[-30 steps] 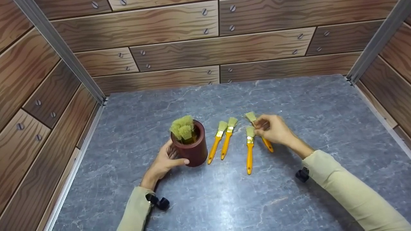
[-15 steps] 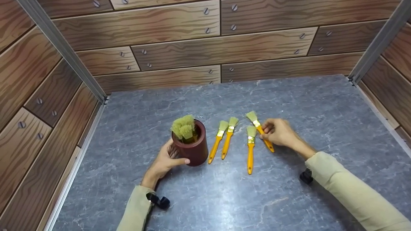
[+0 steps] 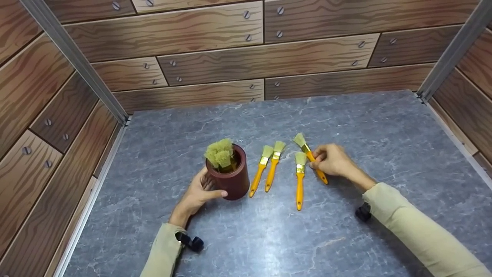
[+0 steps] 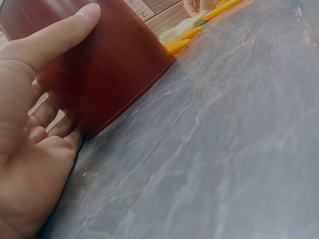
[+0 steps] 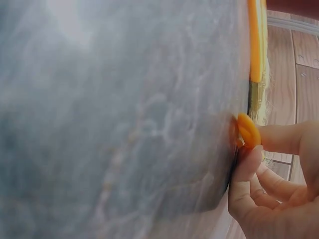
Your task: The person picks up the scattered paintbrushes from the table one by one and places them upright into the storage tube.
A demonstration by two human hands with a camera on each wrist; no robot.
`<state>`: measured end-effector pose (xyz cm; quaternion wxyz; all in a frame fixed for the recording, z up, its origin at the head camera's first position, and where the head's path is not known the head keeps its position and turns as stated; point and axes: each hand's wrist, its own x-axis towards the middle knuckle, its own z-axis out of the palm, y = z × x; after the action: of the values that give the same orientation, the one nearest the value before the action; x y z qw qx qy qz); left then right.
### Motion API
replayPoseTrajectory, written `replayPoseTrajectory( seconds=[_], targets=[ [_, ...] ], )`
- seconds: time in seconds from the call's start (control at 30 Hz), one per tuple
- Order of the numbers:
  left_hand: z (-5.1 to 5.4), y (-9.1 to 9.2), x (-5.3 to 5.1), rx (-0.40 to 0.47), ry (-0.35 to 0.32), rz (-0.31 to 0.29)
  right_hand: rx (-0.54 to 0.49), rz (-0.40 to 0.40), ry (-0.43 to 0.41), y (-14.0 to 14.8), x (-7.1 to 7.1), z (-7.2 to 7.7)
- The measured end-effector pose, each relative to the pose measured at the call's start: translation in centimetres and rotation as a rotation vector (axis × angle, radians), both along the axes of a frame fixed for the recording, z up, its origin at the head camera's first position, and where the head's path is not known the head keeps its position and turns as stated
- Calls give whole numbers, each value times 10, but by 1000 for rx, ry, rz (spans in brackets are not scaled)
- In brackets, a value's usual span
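Observation:
My left hand (image 3: 196, 193) grips a dark red-brown cylindrical cup (image 3: 232, 182), its thumb across the front and its fingers round the far side. Several paintbrushes (image 3: 221, 154) stand bristles-up inside the cup, their handles hidden. To the right, my right hand (image 3: 333, 159) pinches the orange handle of a paintbrush (image 3: 322, 175) lying slanted on the table, bristles pointing away. In the right wrist view, thumb and finger close about the orange handle (image 5: 249, 130). Just left of it another paintbrush (image 3: 300, 184) lies straight, bristles away from me.
Between the cup and the right-hand brushes, two more paintbrushes, a left one (image 3: 258, 173) and a right one (image 3: 273, 169), lie side by side. The grey marbled table (image 3: 276, 238) is bounded by wood-patterned walls (image 3: 211, 65) at the back and sides.
My right hand has slid from the slanted paintbrush's metal band down to its handle, moving a little right and towards me. The left hand and cup have stayed in place.

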<state>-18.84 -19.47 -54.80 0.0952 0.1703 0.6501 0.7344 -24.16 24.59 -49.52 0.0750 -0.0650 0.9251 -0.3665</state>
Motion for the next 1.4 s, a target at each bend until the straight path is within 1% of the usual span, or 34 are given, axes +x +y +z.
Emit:
replayPoseTrajectory(
  seconds=[0.2,0.4,0.53,0.73,1.0,1.2,1.4],
  targets=[
    [0,1,1,2,-14,8,-45,2,-26,3,3,3],
    [1,0,0,1,-7,-7,-124,5,-22,0,10,13],
    [1,-1,0,-1,6,-5,-209,35,3,-4,14,25],
    [1,-1,1,-13,4,2,-350,93,69,-16,21,47],
    [1,0,1,-3,6,-5,-393,154,140,-39,28,75],
    [1,0,0,-13,-4,-11,-437,198,174,-57,31,89],
    [1,0,0,-13,-16,-13,-515,257,193,-80,33,103]
  ],
)
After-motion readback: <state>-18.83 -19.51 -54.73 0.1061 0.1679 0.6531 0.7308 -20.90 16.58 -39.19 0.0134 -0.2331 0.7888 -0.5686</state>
